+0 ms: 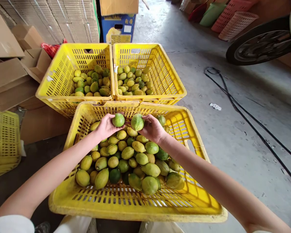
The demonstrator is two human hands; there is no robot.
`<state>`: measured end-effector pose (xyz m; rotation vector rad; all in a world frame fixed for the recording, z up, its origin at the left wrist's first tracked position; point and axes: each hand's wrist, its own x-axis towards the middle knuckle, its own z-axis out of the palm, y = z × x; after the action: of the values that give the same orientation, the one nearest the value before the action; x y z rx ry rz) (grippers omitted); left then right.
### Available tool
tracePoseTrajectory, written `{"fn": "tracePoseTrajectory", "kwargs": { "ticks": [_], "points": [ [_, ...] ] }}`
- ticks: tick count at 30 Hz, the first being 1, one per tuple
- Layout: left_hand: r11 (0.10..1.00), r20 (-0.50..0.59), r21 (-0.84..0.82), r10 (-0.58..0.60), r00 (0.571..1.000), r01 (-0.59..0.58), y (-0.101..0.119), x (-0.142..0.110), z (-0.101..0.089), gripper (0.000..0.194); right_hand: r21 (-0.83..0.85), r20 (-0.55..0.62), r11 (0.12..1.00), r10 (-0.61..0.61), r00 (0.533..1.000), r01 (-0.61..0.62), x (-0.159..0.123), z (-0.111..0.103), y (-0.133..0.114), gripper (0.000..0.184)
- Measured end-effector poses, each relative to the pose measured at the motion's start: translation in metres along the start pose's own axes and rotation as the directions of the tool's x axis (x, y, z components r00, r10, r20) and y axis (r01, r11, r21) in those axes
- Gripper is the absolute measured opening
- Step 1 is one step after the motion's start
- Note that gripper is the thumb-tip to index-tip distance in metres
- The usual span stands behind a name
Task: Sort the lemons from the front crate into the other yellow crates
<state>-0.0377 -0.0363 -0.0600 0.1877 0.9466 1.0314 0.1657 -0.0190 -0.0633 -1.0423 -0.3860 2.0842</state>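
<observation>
Both my hands are raised over the far part of the near yellow crate (138,212), each with one fruit in it. My left hand (106,126) grips a round green lemon (118,120) between thumb and fingers. In my right hand (154,128) is another green lemon (137,122), slightly larger and paler on its underside. A small gap separates the two fruits. Below them, a heap of yellow and green lemons (127,153) covers much of the crate's bottom.
Behind stand two more yellow crates, the left one (50,95) and the right one (179,89), both partly filled with lemons. Cardboard boxes (5,74) pile up at left. A black cable (252,119) lies on the floor at right, near a vehicle wheel (262,42).
</observation>
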Motion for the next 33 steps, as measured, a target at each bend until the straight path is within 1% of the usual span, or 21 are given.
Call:
{"fn": "tracePoseTrajectory", "kwargs": {
  "ticks": [3, 5, 7, 9, 11, 14, 16, 18, 20, 24, 27, 29, 31, 33],
  "points": [
    [0.997, 0.048, 0.076, 0.025, 0.999, -0.029, -0.004, 0.001, -0.001, 0.015, -0.084, -0.034, 0.996, -0.028, 0.999, 0.025, -0.003, 0.002, 0.005, 0.010],
    [0.990, 0.089, 0.140, 0.013, 0.996, -0.026, -0.008, 0.001, -0.003, 0.011, -0.119, -0.051, 0.993, -0.018, 0.999, 0.012, -0.004, 0.002, 0.008, 0.016],
    [0.983, 0.108, 0.181, -0.008, 0.994, -0.011, -0.010, 0.001, -0.005, 0.011, -0.127, -0.046, 0.992, -0.009, 0.999, 0.003, -0.005, 0.002, 0.009, 0.024],
    [0.981, 0.120, 0.194, -0.015, 0.993, -0.009, -0.010, 0.001, -0.006, 0.011, -0.111, -0.041, 0.994, -0.013, 0.999, 0.008, -0.005, 0.003, 0.009, 0.031],
    [0.982, 0.126, 0.186, -0.011, 0.992, -0.013, -0.009, 0.000, -0.006, 0.009, -0.081, -0.068, 0.996, -0.025, 0.997, 0.020, -0.005, 0.006, 0.006, 0.031],
    [0.994, 0.084, 0.109, -0.008, 0.996, -0.001, -0.007, -0.001, -0.002, 0.018, -0.003, -0.109, 1.000, -0.030, 0.994, 0.029, -0.005, 0.009, 0.001, 0.023],
    [0.999, 0.033, 0.034, -0.018, 0.999, 0.016, -0.006, -0.001, 0.001, 0.022, 0.063, -0.088, 0.998, -0.018, 0.996, 0.024, -0.005, 0.010, -0.002, 0.027],
    [1.000, 0.007, 0.005, -0.031, 0.999, 0.031, -0.007, 0.000, 0.002, 0.021, 0.088, -0.054, 0.996, -0.016, 0.998, 0.021, -0.005, 0.010, -0.004, 0.035],
    [0.999, 0.006, 0.035, -0.026, 1.000, 0.026, -0.008, 0.002, 0.001, 0.017, 0.052, -0.032, 0.998, -0.030, 0.999, 0.032, -0.004, 0.009, -0.003, 0.040],
    [0.991, -0.011, 0.137, -0.006, 1.000, 0.007, -0.011, 0.005, -0.005, 0.004, -0.081, -0.008, 0.994, -0.070, 0.998, 0.069, -0.004, 0.005, 0.004, 0.046],
    [0.983, -0.014, 0.184, 0.008, 1.000, -0.005, -0.010, 0.007, -0.007, 0.003, -0.169, 0.009, 0.983, -0.068, 0.998, 0.068, -0.005, 0.002, 0.011, 0.056],
    [0.983, -0.020, 0.181, 0.013, 1.000, -0.009, -0.009, 0.006, -0.007, 0.004, -0.222, -0.003, 0.973, -0.064, 0.998, 0.062, -0.005, 0.001, 0.013, 0.058],
    [0.991, -0.040, 0.130, 0.012, 0.999, -0.007, -0.008, 0.006, -0.005, 0.007, -0.244, -0.041, 0.968, -0.072, 0.997, 0.060, -0.005, 0.002, 0.015, 0.054],
    [0.999, -0.061, 0.051, 0.006, 0.998, -0.003, -0.007, 0.005, -0.003, 0.016, -0.217, -0.094, 0.974, -0.084, 0.992, 0.062, -0.004, 0.003, 0.014, 0.041]
  ]
}}
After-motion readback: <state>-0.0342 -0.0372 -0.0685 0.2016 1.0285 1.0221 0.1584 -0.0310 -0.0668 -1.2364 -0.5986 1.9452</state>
